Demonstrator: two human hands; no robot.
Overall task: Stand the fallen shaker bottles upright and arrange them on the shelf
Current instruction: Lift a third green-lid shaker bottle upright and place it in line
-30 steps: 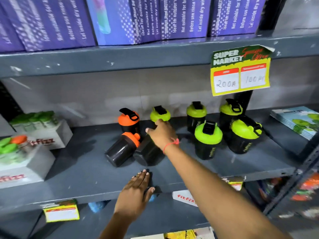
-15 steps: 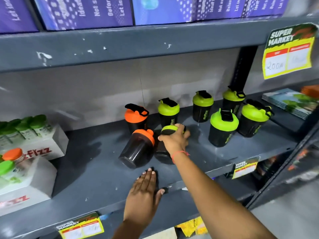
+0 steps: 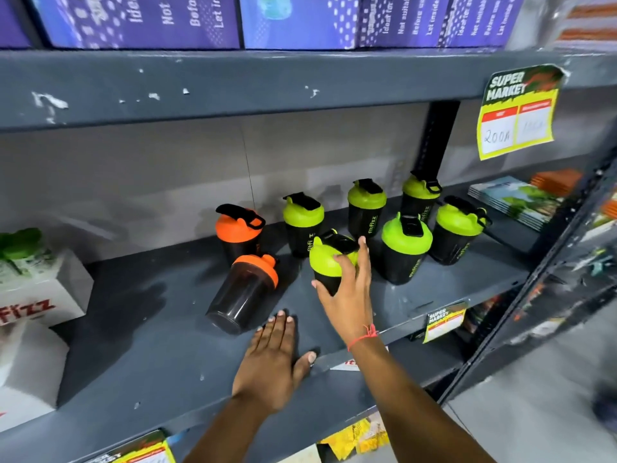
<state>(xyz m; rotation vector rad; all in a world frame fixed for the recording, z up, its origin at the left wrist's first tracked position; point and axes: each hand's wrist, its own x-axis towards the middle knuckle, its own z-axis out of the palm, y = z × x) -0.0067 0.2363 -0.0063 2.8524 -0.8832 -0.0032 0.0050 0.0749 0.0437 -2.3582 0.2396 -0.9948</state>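
Observation:
My right hand (image 3: 349, 289) grips a black shaker bottle with a green lid (image 3: 325, 259), held upright near the middle of the grey shelf (image 3: 150, 355). An orange-lidded shaker bottle (image 3: 245, 292) lies tilted on its side just left of it. Behind it an orange-lidded bottle (image 3: 238, 232) stands upright. Several green-lidded bottles stand upright to the right, among them one at the back (image 3: 302, 225) and one in front (image 3: 405, 248). My left hand (image 3: 272, 362) rests flat and open on the shelf's front edge.
White boxes with red lettering (image 3: 40, 295) sit at the shelf's left end. A stack of booklets (image 3: 521, 200) lies at the right end. Purple boxes (image 3: 140, 21) fill the shelf above. A yellow price sign (image 3: 519, 111) hangs from the upper shelf's edge.
The green-lidded bottle under my right hand went from lying on its side to standing upright. My view shifted left and closer. The left hand stayed on the shelf edge.

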